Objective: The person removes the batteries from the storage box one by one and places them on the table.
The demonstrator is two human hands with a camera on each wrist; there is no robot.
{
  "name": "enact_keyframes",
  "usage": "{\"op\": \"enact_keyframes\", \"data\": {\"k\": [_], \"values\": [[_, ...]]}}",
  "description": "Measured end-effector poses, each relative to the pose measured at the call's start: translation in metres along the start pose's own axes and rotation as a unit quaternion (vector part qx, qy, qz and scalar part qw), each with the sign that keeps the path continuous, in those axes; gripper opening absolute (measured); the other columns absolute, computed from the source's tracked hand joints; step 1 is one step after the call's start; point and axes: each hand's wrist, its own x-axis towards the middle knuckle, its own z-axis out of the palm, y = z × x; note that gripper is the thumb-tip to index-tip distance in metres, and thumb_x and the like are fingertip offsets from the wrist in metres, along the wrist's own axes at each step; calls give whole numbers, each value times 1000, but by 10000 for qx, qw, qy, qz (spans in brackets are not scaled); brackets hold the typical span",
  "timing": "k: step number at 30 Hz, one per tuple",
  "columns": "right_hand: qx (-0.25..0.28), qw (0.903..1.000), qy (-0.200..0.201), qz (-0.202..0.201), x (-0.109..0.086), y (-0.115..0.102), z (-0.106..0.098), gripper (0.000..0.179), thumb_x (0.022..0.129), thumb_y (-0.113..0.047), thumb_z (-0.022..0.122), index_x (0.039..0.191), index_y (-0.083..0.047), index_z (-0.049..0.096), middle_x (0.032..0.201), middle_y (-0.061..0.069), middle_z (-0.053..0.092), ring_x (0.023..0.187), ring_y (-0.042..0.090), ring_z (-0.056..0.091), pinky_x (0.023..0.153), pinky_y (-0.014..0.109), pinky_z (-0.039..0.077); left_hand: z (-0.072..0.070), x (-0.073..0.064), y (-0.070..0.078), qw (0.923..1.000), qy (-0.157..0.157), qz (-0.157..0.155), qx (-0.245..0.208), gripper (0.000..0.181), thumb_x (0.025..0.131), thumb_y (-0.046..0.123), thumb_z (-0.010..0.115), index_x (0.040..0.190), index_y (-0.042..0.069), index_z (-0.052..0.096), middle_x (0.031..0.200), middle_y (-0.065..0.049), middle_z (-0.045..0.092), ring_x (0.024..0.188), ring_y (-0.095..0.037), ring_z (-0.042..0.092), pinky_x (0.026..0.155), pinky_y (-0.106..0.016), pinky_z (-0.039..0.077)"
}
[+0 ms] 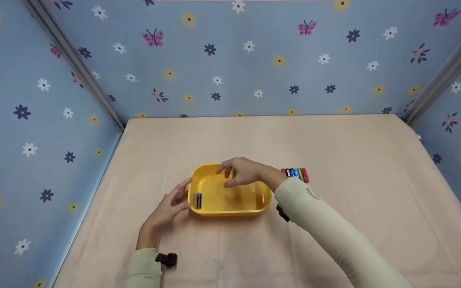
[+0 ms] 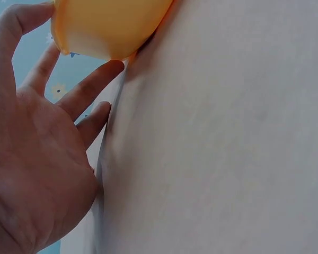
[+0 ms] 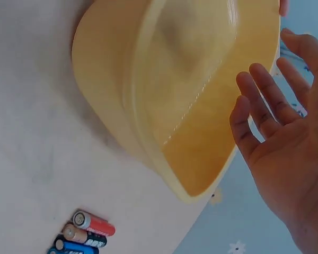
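A yellow plastic tray [image 1: 226, 213] rests on the cloth-covered table. My left hand [image 1: 167, 208] touches the tray's left end, fingers spread and mostly straight, the thumb against the rim. In the left wrist view the palm of that hand faces the camera beside the tray wall [image 2: 106, 26]. One dark battery with a blue end [image 1: 199, 201] lies inside the tray at the left. Above the tray's middle hovers my right hand [image 1: 244, 171], its fingers loosely bent, holding nothing. The right wrist view shows that hand [image 3: 286, 127] over the tray's far side.
A row of several colourful batteries [image 1: 294, 174] lies on the table just right of the tray, partly behind the right forearm. A beige cloth [image 1: 354, 160] covers the table. Blue floral panels [image 1: 254, 72] stand behind it and at both sides.
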Motion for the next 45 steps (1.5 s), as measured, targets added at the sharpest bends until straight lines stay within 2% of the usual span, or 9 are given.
{"op": "enact_keyframes", "data": {"k": [6,14,18,22,26,31,33,38,45], "values": [[66,9996,-230,-170,6,-5,19,53,105,-19,79,155,-7,65,141,23,75,119,35,74,109,48,65,1,0,1,10000,-37,-23,-20,77,111,18,71,178,20,34,178,-23,46,167,-48,43,137,-80,-13],[233,9989,-299,-259,21,-5,48,50,105,-15,79,152,-3,67,127,20,81,113,29,74,111,45,63,2,-2,2,10000,-32,-65,-28,78,111,18,71,179,19,33,181,-23,40,170,-48,38,140,-78,-7],[418,9983,-403,-2,25,-7,58,58,104,-18,81,158,-6,62,129,17,79,114,25,70,119,47,60,2,-2,2,9999,-3,-95,-49,78,111,18,71,179,20,32,180,-23,42,171,-48,37,142,-74,11],[384,9970,-615,278,28,-11,65,69,104,-23,81,167,-10,53,133,13,73,112,21,62,122,44,58,3,-1,2,9999,11,-160,-59,79,111,20,71,179,23,32,181,-22,42,172,-48,35,141,-73,20],[347,9964,-697,350,30,-14,69,73,104,-24,79,169,-10,49,126,10,69,107,18,59,111,36,57,2,-1,1,9998,-14,-160,-80,79,111,20,70,180,23,31,181,-22,41,172,-48,34,141,-74,19],[407,9954,-746,441,31,-18,72,71,107,-22,76,170,-8,47,116,7,66,103,19,58,98,31,52,0,0,-1,9997,-132,-104,-197,78,112,16,68,180,20,29,183,-22,36,173,-48,33,139,-68,30],[389,9952,-746,501,31,-19,73,70,107,-22,76,170,-9,48,118,8,66,106,19,58,102,33,53,0,0,-1,9997,-113,-124,-187,79,112,16,69,180,21,30,183,-22,37,172,-47,34,138,-67,33],[206,9958,-765,462,32,-19,74,68,108,-22,75,170,-10,49,135,14,70,112,21,58,118,41,55,1,-1,0,9998,-76,-166,-90,79,111,18,70,180,21,31,181,-24,41,171,-47,37,139,-71,29],[-273,9944,-999,208,32,-20,73,60,107,-12,72,165,-12,56,115,8,64,100,17,55,91,27,48,2,-2,0,9995,53,-300,-104,77,111,22,72,178,26,35,180,-20,44,172,-46,36,141,-73,21]]}}
